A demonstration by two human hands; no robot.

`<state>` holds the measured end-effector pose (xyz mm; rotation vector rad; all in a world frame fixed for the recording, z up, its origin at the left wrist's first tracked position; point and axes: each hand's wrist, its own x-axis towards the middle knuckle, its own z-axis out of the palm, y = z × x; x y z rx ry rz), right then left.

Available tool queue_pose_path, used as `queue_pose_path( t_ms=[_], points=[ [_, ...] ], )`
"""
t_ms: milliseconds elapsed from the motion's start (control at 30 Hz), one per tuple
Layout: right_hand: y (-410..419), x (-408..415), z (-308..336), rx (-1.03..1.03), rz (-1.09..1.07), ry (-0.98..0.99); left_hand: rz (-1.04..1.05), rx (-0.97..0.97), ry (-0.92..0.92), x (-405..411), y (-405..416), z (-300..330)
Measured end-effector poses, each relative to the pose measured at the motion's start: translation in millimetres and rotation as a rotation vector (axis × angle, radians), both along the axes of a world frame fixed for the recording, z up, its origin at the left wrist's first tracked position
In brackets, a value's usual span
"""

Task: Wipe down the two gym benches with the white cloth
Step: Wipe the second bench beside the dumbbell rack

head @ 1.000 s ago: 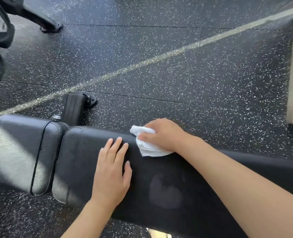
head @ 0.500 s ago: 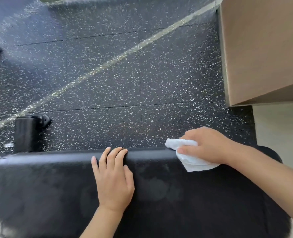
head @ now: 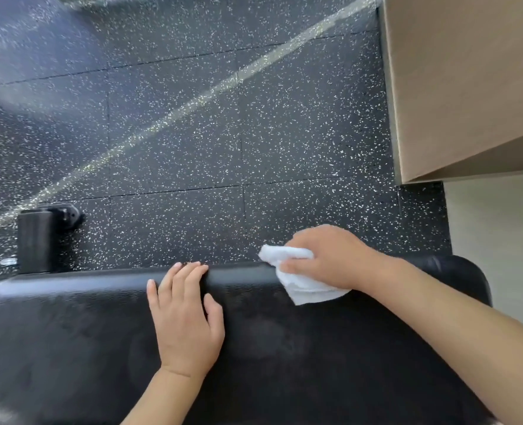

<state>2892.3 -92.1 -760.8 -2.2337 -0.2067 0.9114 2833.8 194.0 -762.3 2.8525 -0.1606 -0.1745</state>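
Item 1 — floor (head: 254, 124): black rubber tiles flecked with white, filling the upper two thirds of the frame; a pale diagonal stripe (head: 168, 118) runs from the left edge up toward the upper right.

Item 2 — tan box (head: 468, 81): flat-sided, upper right corner of the frame; a pale surface (head: 499, 240) below it at the right edge.

Item 3 — gym bench (head: 70, 348): black textured padding across the whole lower third, its far edge running level from left to right and its rounded end at the right. A black bench foot (head: 36, 237) stands on the floor just beyond the far edge, at the left.

Item 4 — white cloth (head: 300, 283): bunched, lying on the far edge of the bench pad, right of centre.

Change since half a second ago: my right hand and the cloth sit slightly further left along the far edge; my left hand has stayed put, and the view has barely shifted.

Item 5 — my left hand (head: 186, 320): palm down and flat on the pad at lower centre, fingers straight and close together, tips reaching the far edge, thumb spread to the right; it holds nothing.

Item 6 — my right hand (head: 327, 259): forearm entering from the lower right, fingers curled over the cloth and gripping it against the pad's far edge, near but apart from my left hand.
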Motion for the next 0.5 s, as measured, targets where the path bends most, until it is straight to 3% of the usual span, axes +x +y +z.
queue_pose_path(
  t_ms=[67, 200, 500],
  points=[
    [-62.1, -13.5, 5.8, -0.120, -0.087, 0.065, 0.019, -0.042, 0.034, 1.1, -7.7, 4.8],
    [-125.4, -26.6, 9.1, -0.241, -0.150, 0.108, -0.146, -0.156, 0.122, -4.0, -52.2, 10.7],
    [-75.3, -14.2, -10.2, -0.113, -0.060, -0.002, -0.268, -0.243, 0.280, 5.7, -159.3, 13.6]
  ],
)
